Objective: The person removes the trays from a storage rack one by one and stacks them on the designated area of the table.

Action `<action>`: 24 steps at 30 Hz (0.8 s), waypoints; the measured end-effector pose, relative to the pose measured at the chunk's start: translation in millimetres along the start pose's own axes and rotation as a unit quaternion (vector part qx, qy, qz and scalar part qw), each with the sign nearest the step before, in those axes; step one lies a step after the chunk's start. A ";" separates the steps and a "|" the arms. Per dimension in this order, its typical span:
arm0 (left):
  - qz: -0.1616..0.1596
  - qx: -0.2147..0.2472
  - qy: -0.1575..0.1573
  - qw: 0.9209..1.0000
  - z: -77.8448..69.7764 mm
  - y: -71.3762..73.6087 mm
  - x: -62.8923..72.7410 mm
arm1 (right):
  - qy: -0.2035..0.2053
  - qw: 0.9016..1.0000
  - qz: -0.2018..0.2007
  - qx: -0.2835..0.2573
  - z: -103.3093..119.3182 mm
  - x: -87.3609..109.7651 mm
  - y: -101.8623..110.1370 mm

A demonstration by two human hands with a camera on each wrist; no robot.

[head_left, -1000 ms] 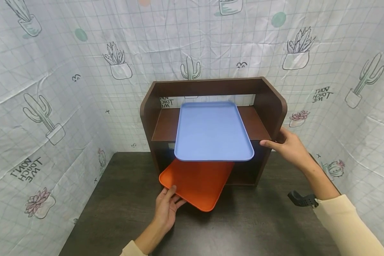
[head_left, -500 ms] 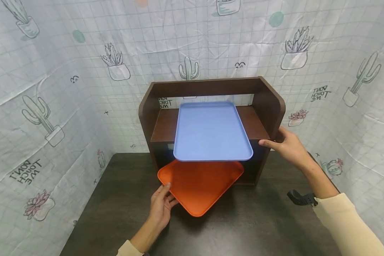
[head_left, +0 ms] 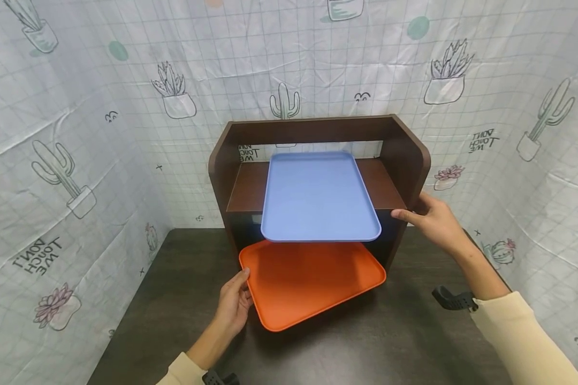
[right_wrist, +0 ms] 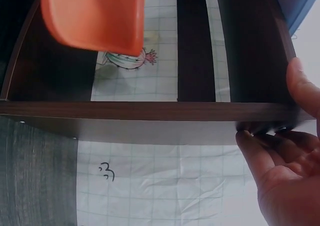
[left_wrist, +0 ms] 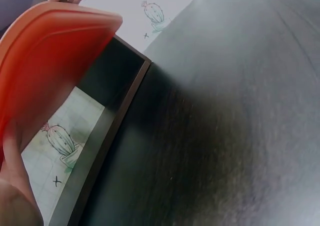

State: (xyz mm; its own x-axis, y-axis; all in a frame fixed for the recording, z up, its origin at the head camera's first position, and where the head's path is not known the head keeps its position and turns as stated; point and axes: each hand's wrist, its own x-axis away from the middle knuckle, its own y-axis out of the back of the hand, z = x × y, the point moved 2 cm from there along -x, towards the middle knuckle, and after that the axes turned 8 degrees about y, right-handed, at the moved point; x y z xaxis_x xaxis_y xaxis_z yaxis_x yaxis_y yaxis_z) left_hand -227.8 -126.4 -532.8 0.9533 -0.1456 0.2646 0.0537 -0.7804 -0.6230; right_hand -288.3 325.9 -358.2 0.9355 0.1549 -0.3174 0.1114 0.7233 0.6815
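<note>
My left hand (head_left: 233,305) holds the orange tray (head_left: 308,283) by its left edge, thumb on the rim and fingers underneath. The tray is tilted and turned askew, in front of the lower compartment of a dark brown shelf (head_left: 313,130). Its back part is hidden beneath a blue tray (head_left: 320,198), which lies on the upper shelf board and juts out past its front. At the shelf's right side, my right hand (head_left: 435,219) grips the side panel (right_wrist: 165,111), thumb in front and fingers on the outer face. The left wrist view shows the orange tray's underside (left_wrist: 55,61).
The shelf stands on a dark wooden table (head_left: 366,342) against a white cloth backdrop (head_left: 197,160) printed with cacti. Cloth walls also rise at the left and right. Black bands (head_left: 455,299) are on both wrists.
The orange tray has turned, its near corner swinging left and its right corner coming out to the right. My left hand has shifted left with it. The right hand stays on the shelf.
</note>
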 end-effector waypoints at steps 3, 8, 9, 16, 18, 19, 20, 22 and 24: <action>0.008 -0.003 0.001 1.000 -3.9 0.9 -1.3 | 0.006 1.000 0.001 -0.007 0.0 0.6 -0.6; 0.031 -0.013 0.003 0.999 -10.5 1.0 -2.0 | 0.003 1.000 0.000 -0.008 -0.7 1.3 0.1; 0.033 -0.015 0.005 0.999 -11.5 1.2 -2.0 | 0.002 1.000 0.000 -0.007 -0.9 1.4 0.2; 0.032 -0.031 0.004 0.999 -17.1 7.1 -3.3 | 0.005 1.000 -0.002 -0.003 -1.0 0.4 -1.0; 0.034 -0.029 0.003 0.999 -18.7 8.4 -4.0 | 0.002 1.000 -0.002 -0.005 -1.2 0.3 -1.7; 0.038 -0.028 0.004 0.999 -19.4 9.1 -4.5 | 0.003 1.000 -0.001 -0.006 -1.3 0.3 -1.7; 0.042 -0.025 0.006 0.999 -20.1 9.6 -4.7 | 0.003 1.000 -0.001 -0.007 -1.6 0.4 -1.7; 0.053 -0.023 0.006 0.998 -21.4 10.3 -4.7 | 0.000 1.000 0.000 -0.008 -1.5 0.1 -1.6; 0.067 -0.024 0.007 0.997 -22.5 11.0 -4.1 | 0.000 1.000 0.001 -0.005 -1.0 0.0 -1.2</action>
State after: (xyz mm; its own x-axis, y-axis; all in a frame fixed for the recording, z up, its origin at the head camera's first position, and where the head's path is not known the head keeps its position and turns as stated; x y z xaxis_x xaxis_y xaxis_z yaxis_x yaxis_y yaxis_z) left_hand -237.8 -148.0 -524.2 0.9465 -0.2587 0.1929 -0.0879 -0.7818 -0.6173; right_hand -288.7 325.8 -359.7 0.9358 0.1556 -0.3165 0.1067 0.7304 0.6746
